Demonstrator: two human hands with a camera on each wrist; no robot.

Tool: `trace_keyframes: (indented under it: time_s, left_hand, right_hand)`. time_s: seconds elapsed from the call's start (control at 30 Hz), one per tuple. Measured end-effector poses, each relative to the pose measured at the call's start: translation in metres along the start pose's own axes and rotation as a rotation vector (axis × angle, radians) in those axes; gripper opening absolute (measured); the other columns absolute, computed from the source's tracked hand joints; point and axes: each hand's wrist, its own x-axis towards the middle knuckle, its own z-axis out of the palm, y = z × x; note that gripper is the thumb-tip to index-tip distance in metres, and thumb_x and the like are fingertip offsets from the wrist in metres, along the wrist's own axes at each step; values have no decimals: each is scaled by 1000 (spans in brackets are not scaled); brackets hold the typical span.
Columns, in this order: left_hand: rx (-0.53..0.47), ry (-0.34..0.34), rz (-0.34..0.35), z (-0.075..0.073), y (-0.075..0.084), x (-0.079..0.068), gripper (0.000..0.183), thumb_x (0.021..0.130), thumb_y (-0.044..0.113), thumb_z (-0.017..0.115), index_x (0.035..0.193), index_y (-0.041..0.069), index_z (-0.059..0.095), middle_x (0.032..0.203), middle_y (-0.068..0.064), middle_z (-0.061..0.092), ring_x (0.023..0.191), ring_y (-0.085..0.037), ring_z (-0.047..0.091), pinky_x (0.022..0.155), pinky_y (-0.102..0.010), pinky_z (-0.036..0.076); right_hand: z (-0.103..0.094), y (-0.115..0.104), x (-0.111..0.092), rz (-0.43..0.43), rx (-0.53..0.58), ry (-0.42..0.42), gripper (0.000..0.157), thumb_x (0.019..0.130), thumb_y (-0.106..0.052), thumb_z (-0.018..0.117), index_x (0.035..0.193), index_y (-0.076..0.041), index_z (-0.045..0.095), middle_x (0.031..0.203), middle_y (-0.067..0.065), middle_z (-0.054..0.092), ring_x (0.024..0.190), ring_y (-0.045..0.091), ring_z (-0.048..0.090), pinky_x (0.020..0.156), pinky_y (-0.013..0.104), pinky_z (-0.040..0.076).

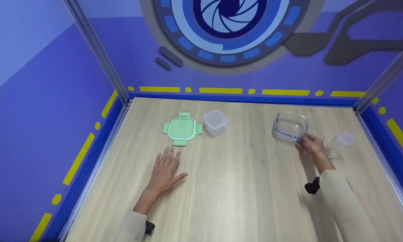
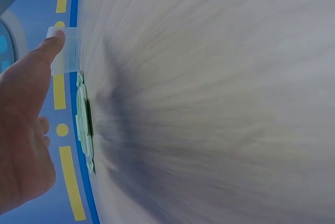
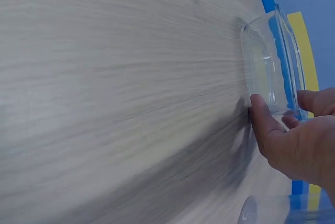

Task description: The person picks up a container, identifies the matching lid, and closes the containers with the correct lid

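At the right, a square clear glass container (image 1: 290,127) with no lid on it stands on the table. My right hand (image 1: 310,146) grips its near right corner. In the right wrist view the thumb lies along the outer wall of the glass container (image 3: 269,62), and other fingers are up at the rim. My left hand (image 1: 164,172) is spread with straight fingers, low over the table. Just beyond its fingertips lies a green lid (image 1: 182,129) with side flaps. The left wrist view shows the green lid (image 2: 84,122) edge-on past the hand.
A frosted square plastic tub (image 1: 216,122) stands right beside the green lid. To the right of my right hand is a clear jar (image 1: 339,145) with a whitish top, close to the wrist. Blue walls (image 1: 63,111) border the wooden table (image 1: 235,188) at the back and sides.
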Motion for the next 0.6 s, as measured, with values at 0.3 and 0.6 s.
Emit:
trace_keyframes:
  time_s: [0.3,0.6]
  left_hand:
    - [-29,-3,-2,0,2,2,90,93,64,59,161,12,31,169,-19,23,158,-40,19,125,-63,16]
    - [-42,18,19,-3,8,11,90,92,61,64,160,10,34,168,-21,25,157,-40,21,125,-63,18]
  right_hand:
    - [1,-3,-19,44,206,-104,37,101,8,48,76,-9,69,72,3,73,65,10,71,71,25,62]
    - [12,4,-44,168,245,-183,36,101,8,50,78,-7,72,77,8,76,75,17,77,83,27,61]
